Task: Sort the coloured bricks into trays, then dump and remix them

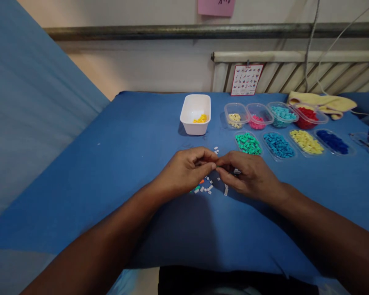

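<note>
My left hand [187,170] and my right hand [249,174] meet fingertip to fingertip over the blue table cover [110,164]. Both are curled in a pinch around something tiny that I cannot make out. Under and between the hands lie several small white bricks [207,186], with a green and an orange piece beside them. A few more white bricks [216,149] lie just beyond the fingertips.
A white tub [195,114] holding yellow bricks stands behind the hands. To its right are clear trays of yellow, pink, cyan, red, green [248,143], blue [278,145], yellow [306,141] and dark blue bricks. A yellow cloth [322,102] and a picture card [247,79] lie at the back.
</note>
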The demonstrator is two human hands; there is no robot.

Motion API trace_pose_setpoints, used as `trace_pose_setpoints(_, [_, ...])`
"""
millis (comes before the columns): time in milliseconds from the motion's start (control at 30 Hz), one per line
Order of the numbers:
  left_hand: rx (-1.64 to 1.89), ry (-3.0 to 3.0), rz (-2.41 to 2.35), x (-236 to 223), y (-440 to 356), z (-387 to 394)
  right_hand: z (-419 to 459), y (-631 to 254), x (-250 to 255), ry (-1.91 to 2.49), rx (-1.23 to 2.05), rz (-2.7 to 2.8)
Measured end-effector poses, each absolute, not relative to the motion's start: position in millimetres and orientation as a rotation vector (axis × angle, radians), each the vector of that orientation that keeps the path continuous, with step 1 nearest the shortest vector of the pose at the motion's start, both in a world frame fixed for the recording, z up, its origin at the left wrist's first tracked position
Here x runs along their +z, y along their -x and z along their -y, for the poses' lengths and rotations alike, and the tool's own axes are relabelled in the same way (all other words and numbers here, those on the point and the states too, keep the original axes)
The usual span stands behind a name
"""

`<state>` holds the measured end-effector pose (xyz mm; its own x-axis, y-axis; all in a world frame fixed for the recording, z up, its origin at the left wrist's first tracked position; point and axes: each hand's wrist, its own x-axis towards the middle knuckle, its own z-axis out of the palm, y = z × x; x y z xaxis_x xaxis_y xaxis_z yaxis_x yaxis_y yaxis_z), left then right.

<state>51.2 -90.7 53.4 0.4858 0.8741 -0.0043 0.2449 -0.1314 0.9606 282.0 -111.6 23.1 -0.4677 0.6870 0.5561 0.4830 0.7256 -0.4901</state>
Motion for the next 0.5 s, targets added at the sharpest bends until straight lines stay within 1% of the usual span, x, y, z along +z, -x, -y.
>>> trace_pose_setpoints(200, [0.706, -1.613, -0.899, 41.7, -48.6, 87.5, 113.6, -281.1, 21.4, 0.913, 0.388, 2.143])
trace_pose_setpoints(500, [0.82, -1.463, -1.009, 44.3, -54.1, 84.7, 112.3, -282.0, 24.6, 0.885, 0.289, 2.118])
